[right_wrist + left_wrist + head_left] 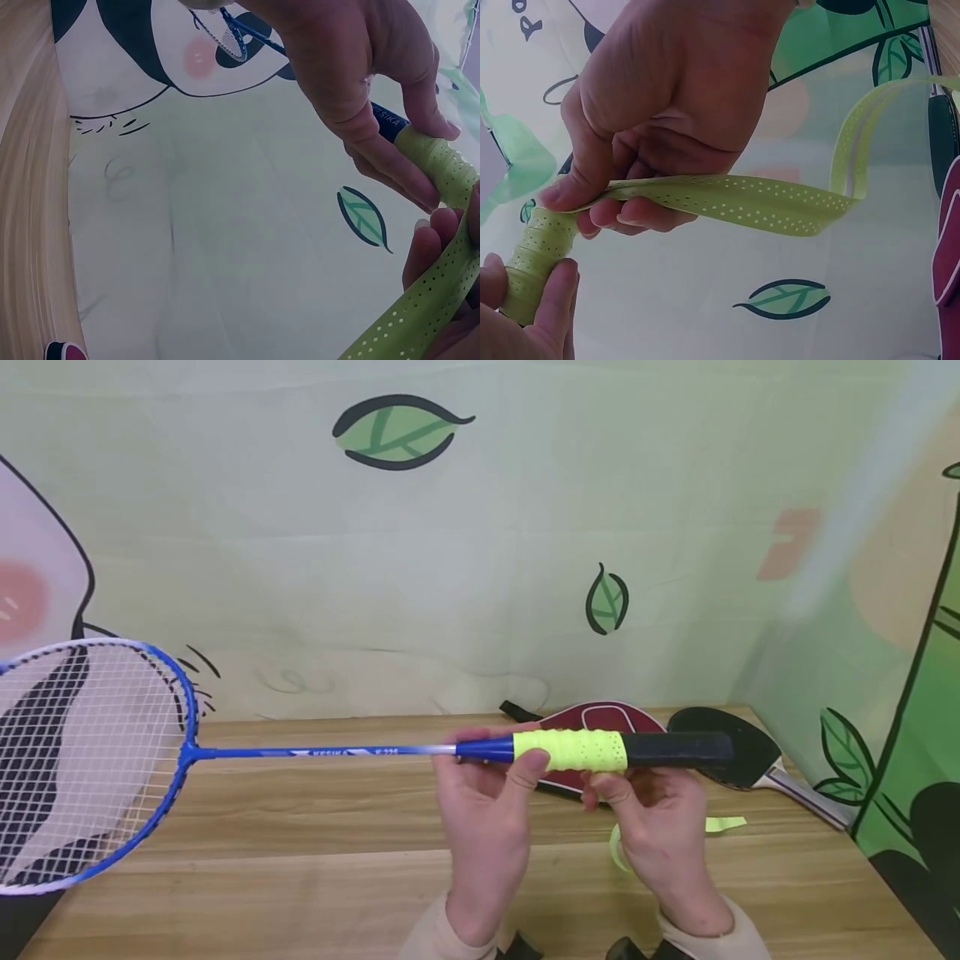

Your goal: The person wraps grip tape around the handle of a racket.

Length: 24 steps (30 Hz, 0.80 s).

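I'm seeing the left grip point(487, 818) pinching the racket point(300, 752) where its blue cone point(486, 749) is meeting the yellow wrapping point(570, 750), presumably to be keeping the handle from turning. The right grip point(667, 835) is pinching the perforated tape point(750, 206) close to the wrapping's lower end, I'd guess so that tension isn't being lost. Beyond it, the bare black handle point(675, 749) is pointing right, while the racket is being held level above the table point(337, 902), its strung head reaching out to the left.

From the head camera I'm getting only a loop and a tab of tape around the right grip; the left wrist camera is showing me the strip leaving the fingers and folding upward, but it's missing the strung head. Farther out, only the head camera is giving me the red case point(611, 717) and the black-faced bat point(750, 764) fully enough, both resting toward the table's back.
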Each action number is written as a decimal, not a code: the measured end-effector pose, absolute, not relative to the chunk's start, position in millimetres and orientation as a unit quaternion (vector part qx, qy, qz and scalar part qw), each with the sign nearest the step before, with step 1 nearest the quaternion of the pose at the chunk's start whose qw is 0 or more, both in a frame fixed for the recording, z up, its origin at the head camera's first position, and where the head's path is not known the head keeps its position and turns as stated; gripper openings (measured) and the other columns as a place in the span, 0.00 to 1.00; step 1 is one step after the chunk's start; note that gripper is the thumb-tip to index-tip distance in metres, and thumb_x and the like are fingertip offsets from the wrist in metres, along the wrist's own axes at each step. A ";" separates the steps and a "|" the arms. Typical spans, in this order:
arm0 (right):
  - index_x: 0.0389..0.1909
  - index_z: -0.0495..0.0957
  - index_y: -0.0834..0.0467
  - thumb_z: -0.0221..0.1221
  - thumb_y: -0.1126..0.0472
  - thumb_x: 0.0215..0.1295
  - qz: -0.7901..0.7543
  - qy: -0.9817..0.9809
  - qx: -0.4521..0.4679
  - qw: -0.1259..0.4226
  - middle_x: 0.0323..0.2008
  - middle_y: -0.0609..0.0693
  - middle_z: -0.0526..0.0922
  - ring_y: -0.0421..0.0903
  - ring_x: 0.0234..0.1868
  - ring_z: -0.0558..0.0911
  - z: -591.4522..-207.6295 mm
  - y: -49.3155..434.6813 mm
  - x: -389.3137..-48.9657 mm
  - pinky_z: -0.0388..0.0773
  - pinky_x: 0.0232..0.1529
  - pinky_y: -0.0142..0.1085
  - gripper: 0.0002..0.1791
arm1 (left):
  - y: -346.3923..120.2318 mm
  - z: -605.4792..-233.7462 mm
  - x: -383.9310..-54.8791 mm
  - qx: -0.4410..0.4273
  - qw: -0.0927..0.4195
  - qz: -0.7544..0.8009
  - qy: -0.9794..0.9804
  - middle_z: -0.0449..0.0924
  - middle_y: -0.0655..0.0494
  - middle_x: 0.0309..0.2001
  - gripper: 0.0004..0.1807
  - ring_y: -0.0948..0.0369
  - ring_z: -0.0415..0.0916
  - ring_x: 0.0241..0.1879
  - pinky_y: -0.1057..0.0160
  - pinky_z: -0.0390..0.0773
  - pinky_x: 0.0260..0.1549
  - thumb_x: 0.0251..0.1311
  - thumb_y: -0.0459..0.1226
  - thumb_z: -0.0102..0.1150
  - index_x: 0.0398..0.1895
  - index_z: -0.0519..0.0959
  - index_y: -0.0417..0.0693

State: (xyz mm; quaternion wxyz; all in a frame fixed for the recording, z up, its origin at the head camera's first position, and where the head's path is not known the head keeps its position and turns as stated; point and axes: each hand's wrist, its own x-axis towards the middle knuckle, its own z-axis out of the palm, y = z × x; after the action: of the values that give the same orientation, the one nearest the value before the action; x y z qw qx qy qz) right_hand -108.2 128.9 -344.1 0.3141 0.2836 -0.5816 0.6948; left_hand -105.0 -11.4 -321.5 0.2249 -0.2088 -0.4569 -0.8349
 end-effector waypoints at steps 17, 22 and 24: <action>0.38 0.74 0.74 0.59 0.78 0.60 0.709 -0.549 0.291 0.333 0.23 0.55 0.80 0.45 0.20 0.78 -340.3 132.6 -105.9 0.79 0.23 0.30 0.07 | -7.8 -319.4 -104.9 -0.266 0.186 -0.854 -0.406 0.77 0.40 0.48 0.20 0.47 0.77 0.51 0.54 0.78 0.55 0.61 0.23 0.57 0.52 0.61 0.38; 0.35 0.74 0.72 0.60 0.75 0.62 0.715 -0.554 0.277 0.324 0.20 0.55 0.78 0.45 0.18 0.77 -341.2 132.5 -106.5 0.78 0.21 0.30 0.05 | -7.9 -319.5 -106.5 -0.321 0.194 -0.840 -0.392 0.76 0.38 0.51 0.21 0.41 0.76 0.53 0.48 0.76 0.56 0.63 0.20 0.52 0.54 0.59 0.40; 0.35 0.74 0.72 0.61 0.73 0.62 0.712 -0.562 0.278 0.316 0.20 0.54 0.79 0.44 0.18 0.77 -341.8 132.6 -107.4 0.78 0.21 0.30 0.06 | -8.5 -319.9 -106.7 -0.309 0.208 -0.834 -0.407 0.77 0.37 0.49 0.19 0.41 0.78 0.51 0.50 0.78 0.53 0.64 0.22 0.53 0.53 0.59 0.37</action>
State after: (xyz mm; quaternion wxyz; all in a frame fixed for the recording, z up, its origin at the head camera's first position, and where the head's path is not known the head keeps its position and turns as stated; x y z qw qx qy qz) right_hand -107.4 132.6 -341.8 0.3162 0.2778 -0.5615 0.7124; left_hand -106.7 -8.5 -319.9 0.2084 -0.3089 -0.4066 -0.8342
